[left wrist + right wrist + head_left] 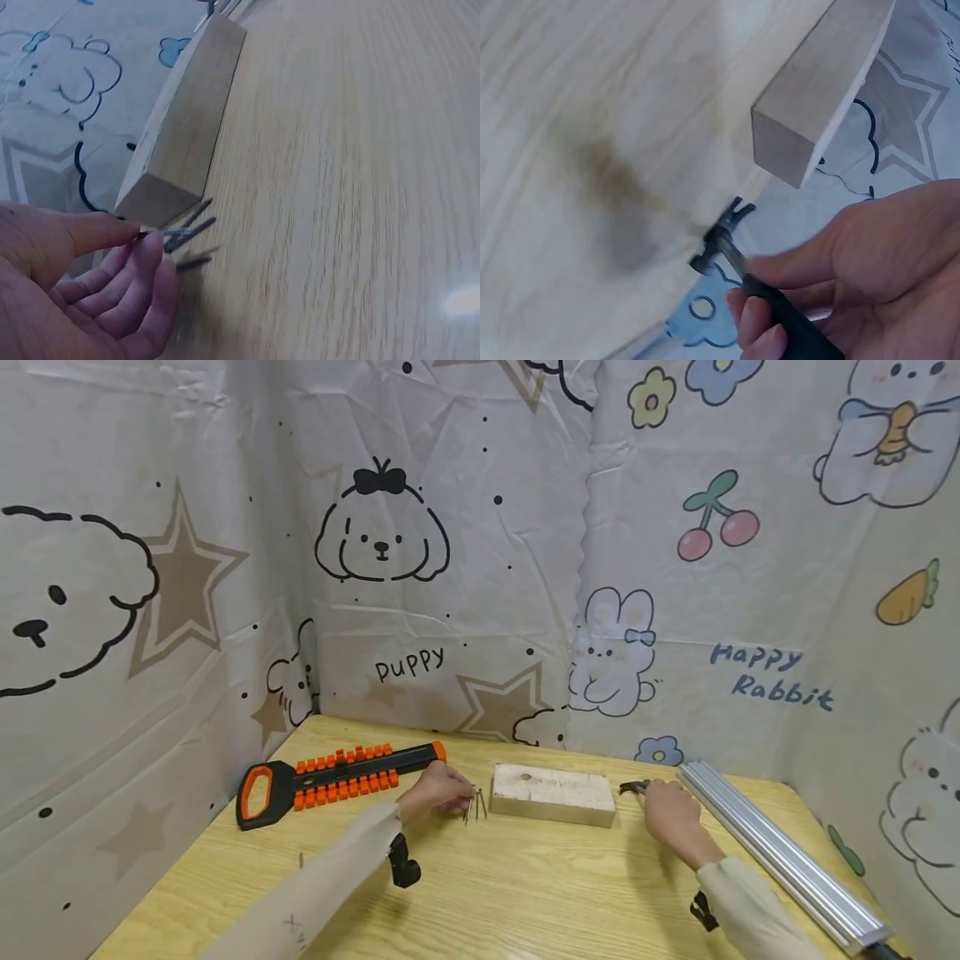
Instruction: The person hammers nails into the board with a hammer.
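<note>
Between thumb and forefinger, my left hand (441,787) (97,281) pinches a nail (176,232), just off the left end of a pale wooden block (551,795) (184,120). More nails (480,803) (196,234) lie beside those fingertips on the table. My right hand (673,814) (855,277) grips a small claw hammer by its dark handle (791,322); the hammer's head (634,787) (721,236) is near the block's right end, apart from it.
A black tool rack with orange clips (345,777) lies at the left of the wooden table (525,893). Along the right side runs a long silver metal bar (780,852). Printed cloth (465,527) hangs behind and at both sides.
</note>
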`<state>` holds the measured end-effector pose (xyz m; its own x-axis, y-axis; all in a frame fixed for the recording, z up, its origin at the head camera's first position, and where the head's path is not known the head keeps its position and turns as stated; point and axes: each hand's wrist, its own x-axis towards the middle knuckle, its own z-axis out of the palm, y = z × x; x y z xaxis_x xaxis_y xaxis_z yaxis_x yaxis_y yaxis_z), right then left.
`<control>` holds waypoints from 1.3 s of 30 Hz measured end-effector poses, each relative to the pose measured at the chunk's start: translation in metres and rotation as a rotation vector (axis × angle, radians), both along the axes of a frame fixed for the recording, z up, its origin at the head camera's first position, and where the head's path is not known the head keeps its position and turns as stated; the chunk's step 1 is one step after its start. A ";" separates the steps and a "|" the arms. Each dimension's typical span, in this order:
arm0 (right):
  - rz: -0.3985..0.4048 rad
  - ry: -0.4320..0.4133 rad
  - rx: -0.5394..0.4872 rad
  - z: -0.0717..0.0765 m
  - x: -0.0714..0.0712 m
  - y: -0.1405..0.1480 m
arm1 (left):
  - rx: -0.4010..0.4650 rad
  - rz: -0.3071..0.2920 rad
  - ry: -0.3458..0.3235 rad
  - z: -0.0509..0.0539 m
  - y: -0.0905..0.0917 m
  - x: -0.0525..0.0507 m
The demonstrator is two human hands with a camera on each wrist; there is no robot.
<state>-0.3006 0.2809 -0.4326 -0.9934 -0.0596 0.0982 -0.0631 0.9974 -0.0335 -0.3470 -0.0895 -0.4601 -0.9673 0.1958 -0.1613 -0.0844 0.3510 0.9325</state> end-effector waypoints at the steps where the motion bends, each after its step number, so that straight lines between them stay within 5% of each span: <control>1: 0.019 0.036 0.019 0.000 0.000 0.001 | -0.011 -0.013 0.032 0.001 0.002 0.000; 4: 0.096 0.136 0.076 0.000 0.002 0.007 | -0.024 -0.026 0.121 0.004 0.009 -0.001; 8: 0.147 0.170 0.065 0.004 0.004 0.014 | 0.030 -0.001 0.248 0.009 0.022 -0.002; 15: 0.001 0.110 0.073 0.018 0.003 0.021 | 0.072 -0.048 0.521 0.014 0.056 -0.004; 21: -0.029 0.109 0.053 0.023 0.001 0.028 | 0.060 -0.122 0.520 0.011 0.079 -0.007; 25: -0.006 0.125 -0.074 0.024 -0.002 0.027 | 0.048 -0.109 0.518 0.008 0.085 -0.009; 34: 0.197 0.029 -0.475 0.035 -0.006 0.008 | 0.075 -0.083 0.523 -0.004 0.085 -0.020; 39: 0.275 0.128 -0.584 0.031 -0.002 -0.003 | 0.084 -0.095 0.550 -0.005 0.088 -0.021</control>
<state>-0.3030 0.2775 -0.4014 -0.9278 -0.2110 0.3076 -0.3528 0.7641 -0.5400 -0.3683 -0.0015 -0.4652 -0.8821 0.2763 0.3815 0.4502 0.2565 0.8553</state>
